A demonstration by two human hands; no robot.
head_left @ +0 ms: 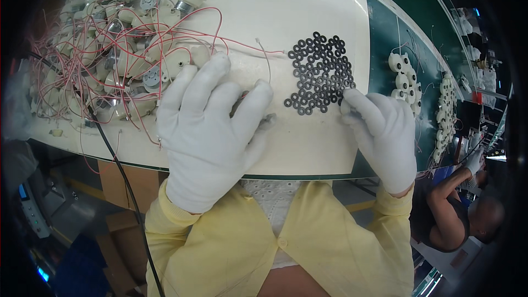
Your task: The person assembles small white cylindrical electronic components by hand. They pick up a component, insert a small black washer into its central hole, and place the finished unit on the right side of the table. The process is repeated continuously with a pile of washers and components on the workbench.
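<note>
My left hand, in a white glove, curls over a small cream geared motor at the right side of a pile. The hand mostly hides this motor; a pale wire and a red wire run out beyond the fingers. My right hand, also gloved, pinches at the lower right edge of a patch of black rubber rings lying flat on the white table top. Its fingertips are together on what looks like one ring, largely covered by the glove. The piled cream motors have tangled red and white wires.
A black cable crosses the table's near edge at the left. On the green surface to the right stand rows of cream motors with black rings on them. A co-worker sits at the far right. Cardboard boxes lie below left.
</note>
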